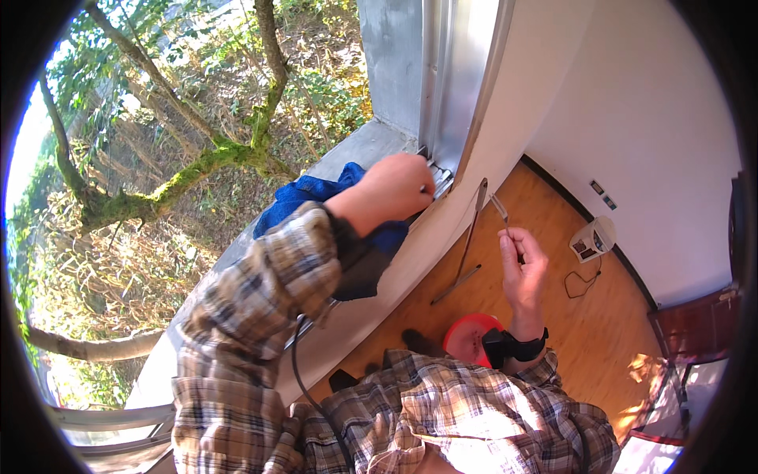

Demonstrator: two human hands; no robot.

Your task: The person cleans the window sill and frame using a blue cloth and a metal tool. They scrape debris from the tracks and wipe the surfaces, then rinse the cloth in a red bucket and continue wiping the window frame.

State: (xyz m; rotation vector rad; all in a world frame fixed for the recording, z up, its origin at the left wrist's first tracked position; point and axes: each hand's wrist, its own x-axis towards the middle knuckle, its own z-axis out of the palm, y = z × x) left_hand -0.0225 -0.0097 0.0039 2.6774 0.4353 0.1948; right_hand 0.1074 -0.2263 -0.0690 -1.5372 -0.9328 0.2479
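My left hand (395,185) is curled closed over the metal window track (443,176) at the sill's inner corner. A small dark end shows at its fingers, but I cannot tell what it belongs to. Beneath that forearm a blue cloth (308,192) lies bunched on the concrete sill (385,137), and dark fabric (362,275) hangs over the inner edge. Inside the room, my right hand (524,260) pinches a slim two-pronged metal tool (499,207), possibly tweezers, between thumb and fingers. Its prongs point away from me, apart from the wall.
A long-handled floor tool (469,234) with a crossbar leans against the wall below the window. On the wooden floor (562,296) stand a red bucket (465,335) near my feet and a white container (592,240) with a cord. Mossy branches (201,172) reach near the sill outside.
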